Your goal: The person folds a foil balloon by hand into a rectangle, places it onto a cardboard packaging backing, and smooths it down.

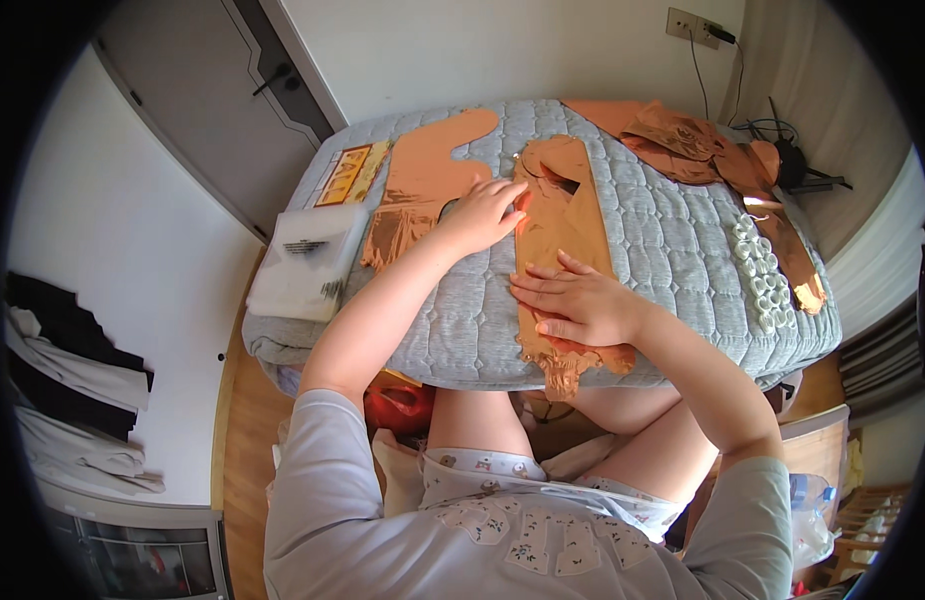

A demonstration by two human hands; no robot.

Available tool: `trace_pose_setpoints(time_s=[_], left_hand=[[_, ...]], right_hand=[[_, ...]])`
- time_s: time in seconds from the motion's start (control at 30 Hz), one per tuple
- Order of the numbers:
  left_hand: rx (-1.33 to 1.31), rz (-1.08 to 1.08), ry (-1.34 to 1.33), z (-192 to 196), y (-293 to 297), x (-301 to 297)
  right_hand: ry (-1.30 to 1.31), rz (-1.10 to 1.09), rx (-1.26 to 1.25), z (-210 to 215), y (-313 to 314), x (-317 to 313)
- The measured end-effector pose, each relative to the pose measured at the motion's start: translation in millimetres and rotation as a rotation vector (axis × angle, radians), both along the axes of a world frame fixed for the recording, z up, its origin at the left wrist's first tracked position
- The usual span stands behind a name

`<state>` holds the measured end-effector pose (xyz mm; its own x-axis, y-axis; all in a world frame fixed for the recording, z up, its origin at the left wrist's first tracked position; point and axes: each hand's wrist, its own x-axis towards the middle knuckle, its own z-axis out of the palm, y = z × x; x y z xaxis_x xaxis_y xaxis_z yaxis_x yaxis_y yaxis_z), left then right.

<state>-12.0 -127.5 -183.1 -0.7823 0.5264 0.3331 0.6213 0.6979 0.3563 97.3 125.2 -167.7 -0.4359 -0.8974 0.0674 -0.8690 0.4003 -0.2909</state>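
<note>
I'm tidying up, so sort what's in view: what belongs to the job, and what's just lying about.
Job in hand:
copper foil piece, left hand at its edge, right hand on it
similar foil piece beside it, likely
white rolls, perhaps

Apparently lying about:
plastic bottle
clothes

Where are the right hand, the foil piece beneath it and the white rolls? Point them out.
Right hand (590, 305): head view, on the back of the hand.
Foil piece (567, 232): head view, on its bare surface beyond the right hand.
White rolls (762, 268): head view, on a roll near the cluster's middle.
</note>
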Motion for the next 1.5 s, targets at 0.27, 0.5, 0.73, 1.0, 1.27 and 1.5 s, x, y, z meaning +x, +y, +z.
trace_pose_setpoints(time_s=[0.27, 0.5, 0.73, 1.0, 1.27, 1.5], left_hand=[[-0.272, 0.043, -0.03, 11.3, -8.0, -24.9], [-0.314, -0.036, -0.092, 33.6, -11.1, -55.6], [0.187, 0.032, -0.373, 13.3, 22.5, -26.1], [-0.106, -0.197, -0.216, 4.4, 40.8, 21.9], [-0.295, -0.152, -0.094, -6.2, 40.5, 22.5], [-0.265, -0.116, -0.135, -4.8, 44.0, 25.9]], right_hand=[[-0.017, 0.006, -0.027, -3.0, 1.3, -0.4], [-0.031, 0.008, -0.03, 0.1, 2.8, 0.5], [-0.052, 0.014, -0.025, -5.8, 5.7, -0.9], [0.022, 0.03, -0.036, -5.6, 3.6, -1.3], [-0.497, -0.148, -0.585, 9.7, 22.4, -5.6], [0.056, -0.774, -0.467, -2.3, 25.2, -21.1]])
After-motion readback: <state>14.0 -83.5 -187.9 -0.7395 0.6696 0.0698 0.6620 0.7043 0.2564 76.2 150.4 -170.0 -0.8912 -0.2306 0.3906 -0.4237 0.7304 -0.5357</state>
